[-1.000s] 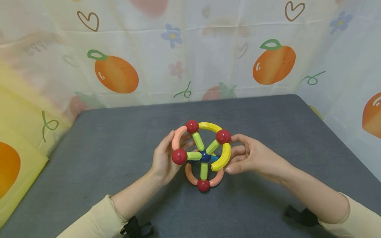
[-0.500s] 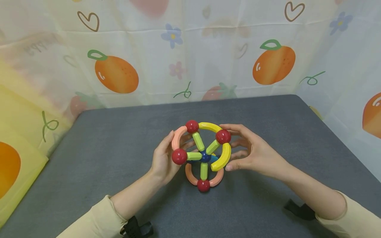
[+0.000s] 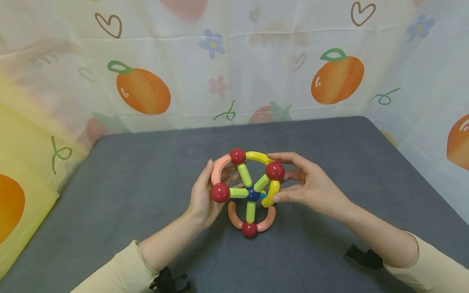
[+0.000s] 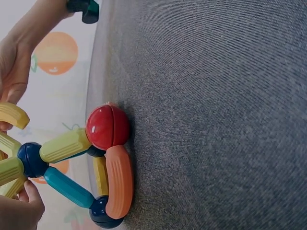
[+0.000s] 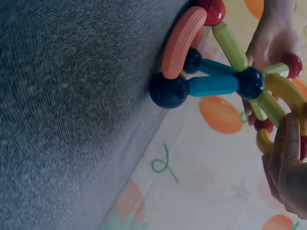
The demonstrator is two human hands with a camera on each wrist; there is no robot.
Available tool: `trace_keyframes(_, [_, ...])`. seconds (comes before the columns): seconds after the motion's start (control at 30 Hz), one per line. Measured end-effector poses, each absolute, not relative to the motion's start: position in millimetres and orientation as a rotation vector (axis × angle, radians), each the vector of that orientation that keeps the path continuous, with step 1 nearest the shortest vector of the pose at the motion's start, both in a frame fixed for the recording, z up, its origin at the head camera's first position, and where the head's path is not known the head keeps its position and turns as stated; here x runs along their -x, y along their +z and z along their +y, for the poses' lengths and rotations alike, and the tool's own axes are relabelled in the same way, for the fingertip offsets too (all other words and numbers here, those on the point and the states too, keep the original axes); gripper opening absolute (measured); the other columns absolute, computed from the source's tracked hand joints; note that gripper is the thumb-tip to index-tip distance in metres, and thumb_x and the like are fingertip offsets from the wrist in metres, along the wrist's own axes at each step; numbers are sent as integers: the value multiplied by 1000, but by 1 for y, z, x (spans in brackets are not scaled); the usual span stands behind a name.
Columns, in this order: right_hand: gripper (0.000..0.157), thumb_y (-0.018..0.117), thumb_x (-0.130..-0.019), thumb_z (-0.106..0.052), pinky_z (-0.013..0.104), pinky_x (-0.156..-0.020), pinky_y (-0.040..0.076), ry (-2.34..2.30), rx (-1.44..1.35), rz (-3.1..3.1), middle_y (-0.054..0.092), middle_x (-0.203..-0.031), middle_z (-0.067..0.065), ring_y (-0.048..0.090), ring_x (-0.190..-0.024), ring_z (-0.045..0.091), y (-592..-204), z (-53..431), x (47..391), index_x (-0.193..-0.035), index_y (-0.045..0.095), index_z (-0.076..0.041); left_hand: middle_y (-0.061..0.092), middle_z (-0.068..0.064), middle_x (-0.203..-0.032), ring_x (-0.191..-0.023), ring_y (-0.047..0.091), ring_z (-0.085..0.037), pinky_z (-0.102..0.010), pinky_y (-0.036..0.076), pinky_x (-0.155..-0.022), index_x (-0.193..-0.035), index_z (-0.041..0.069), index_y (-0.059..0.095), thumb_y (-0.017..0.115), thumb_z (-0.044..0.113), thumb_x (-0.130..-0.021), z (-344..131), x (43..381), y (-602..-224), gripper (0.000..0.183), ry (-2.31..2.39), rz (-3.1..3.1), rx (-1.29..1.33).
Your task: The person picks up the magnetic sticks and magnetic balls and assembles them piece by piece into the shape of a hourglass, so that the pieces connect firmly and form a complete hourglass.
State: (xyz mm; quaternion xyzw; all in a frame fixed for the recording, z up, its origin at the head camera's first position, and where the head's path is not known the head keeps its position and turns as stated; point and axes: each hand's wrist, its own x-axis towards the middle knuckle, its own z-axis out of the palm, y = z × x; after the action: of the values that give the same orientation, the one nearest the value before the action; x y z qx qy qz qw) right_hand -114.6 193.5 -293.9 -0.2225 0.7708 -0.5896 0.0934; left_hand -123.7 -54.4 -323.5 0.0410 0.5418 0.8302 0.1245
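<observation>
A ball-and-stick building toy (image 3: 250, 211) stands on the table, with light green sticks meeting at a dark blue ball (image 3: 253, 194). Red balls and curved sticks form its upper rim. My left hand (image 3: 202, 197) holds its left side, thumb along the upper pink curved stick (image 3: 218, 170) and fingers behind. On the other side, my right hand (image 3: 318, 185) reaches round the right red ball (image 3: 275, 171). Its thumb presses the lower yellow curved stick (image 3: 272, 193), while the index finger lies at the upper yellow one (image 3: 256, 156). Blue sticks (image 5: 213, 86) and pink arcs make up the base.
The grey table (image 3: 146, 211) extends around the toy. Behind it hangs a cloth (image 3: 256, 73) printed with fruit and flowers, which continues at both sides. A black strap (image 3: 364, 256) sits by the right forearm, another (image 3: 169, 280) by the left.
My right hand has moved slightly left and closed in on the toy. The lower yellow curved stick has swung inward, and the right red ball has dropped slightly. The left hand stays almost still.
</observation>
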Motion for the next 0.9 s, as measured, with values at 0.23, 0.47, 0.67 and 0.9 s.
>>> trace_keyframes(0.23, [77,79,-79,0,33,-77,62,-1785,670,2318,44,-147,7,69,-90,17,-291,189,113,-146,42,-11,68,10,-118,-118,62,-17,-49,48,-109,-142,13,46,21,45,-107,-55,123,-323,54,2418,1596,-117])
trace_keyframes(0.47, [76,79,-79,2,33,-78,62,-1806,663,2319,45,-147,6,68,-88,17,-291,188,112,-145,44,-12,67,9,-119,-118,63,-16,-46,49,-107,-142,12,46,21,44,-107,-56,122,-324,54,2416,1597,-142])
trace_keyframes(0.67, [75,76,-81,3,34,-79,62,-1877,635,2202,43,-147,8,67,-92,16,-291,189,113,-146,41,-7,67,10,-120,-118,62,-16,-47,48,-109,-143,11,45,21,43,-107,-56,122,-325,54,2412,1614,-163])
trace_keyframes(0.9, [70,73,-84,1,32,-86,60,-1925,500,2029,43,-145,7,68,-107,22,-291,190,115,-145,42,-14,67,11,-118,-116,62,-15,-45,49,-107,-143,11,45,20,41,-107,-56,121,-325,53,2413,1622,-165])
